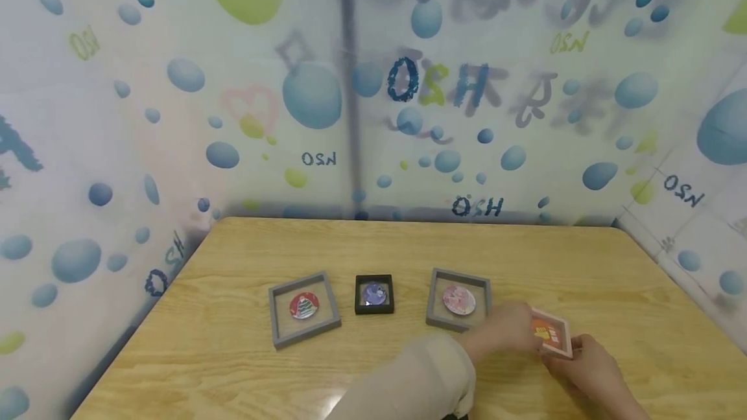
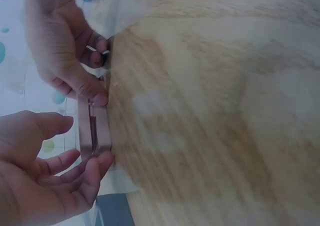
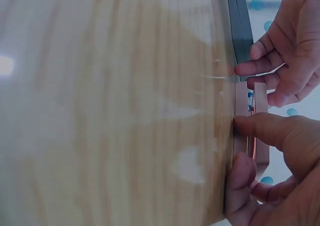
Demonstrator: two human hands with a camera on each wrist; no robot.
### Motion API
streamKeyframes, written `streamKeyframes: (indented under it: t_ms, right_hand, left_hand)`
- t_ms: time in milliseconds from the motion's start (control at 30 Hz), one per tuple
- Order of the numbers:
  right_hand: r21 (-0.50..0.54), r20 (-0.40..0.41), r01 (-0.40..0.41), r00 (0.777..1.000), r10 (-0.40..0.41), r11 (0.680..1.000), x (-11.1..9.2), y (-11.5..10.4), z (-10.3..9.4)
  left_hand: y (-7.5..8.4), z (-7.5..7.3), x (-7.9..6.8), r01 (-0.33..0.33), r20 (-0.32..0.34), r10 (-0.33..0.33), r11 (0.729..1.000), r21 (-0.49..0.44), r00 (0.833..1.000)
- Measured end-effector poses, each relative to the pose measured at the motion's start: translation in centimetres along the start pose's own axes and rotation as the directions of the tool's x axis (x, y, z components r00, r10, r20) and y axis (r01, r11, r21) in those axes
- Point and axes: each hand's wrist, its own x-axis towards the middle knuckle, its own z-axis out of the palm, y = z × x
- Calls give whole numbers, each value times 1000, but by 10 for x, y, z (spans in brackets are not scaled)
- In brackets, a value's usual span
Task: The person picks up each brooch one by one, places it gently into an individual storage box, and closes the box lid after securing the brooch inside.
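Note:
A small pink square frame (image 1: 567, 338) with an orange-and-yellow picture inside stands on the right part of the wooden table. My right hand (image 1: 592, 368) grips its near right corner, with the thumb on the near side, as the right wrist view shows. At the frame's left edge is my left hand (image 1: 508, 329), its fingertips right at the pink rim (image 2: 102, 131). Its thumb (image 2: 57, 123) is held apart from the frame, and the fingers are softly bent. Both hands partly cover the frame in the head view.
Left of the hands lie a grey frame (image 1: 440, 277) with a pink round badge (image 1: 459, 300), a small black frame (image 1: 374, 310) with a purple badge (image 1: 375, 293), and another grey frame (image 1: 277, 316) with a red tree badge (image 1: 304, 306). A patterned curtain (image 1: 262, 167) hangs behind the table (image 1: 204, 368).

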Motion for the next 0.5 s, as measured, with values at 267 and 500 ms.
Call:
streamKeyframes:
  t_ms: [267,500]
  right_hand:
    - [-54,-24,20,999,-21,998,-1,4,2]
    - [-68,-49,22,998,-26,997,-1,6,4]
  left_hand:
    - [8,15,-3,4,-82,14,976,220,997]
    - [14,21,-2,136,-133,-112,972,189,985]
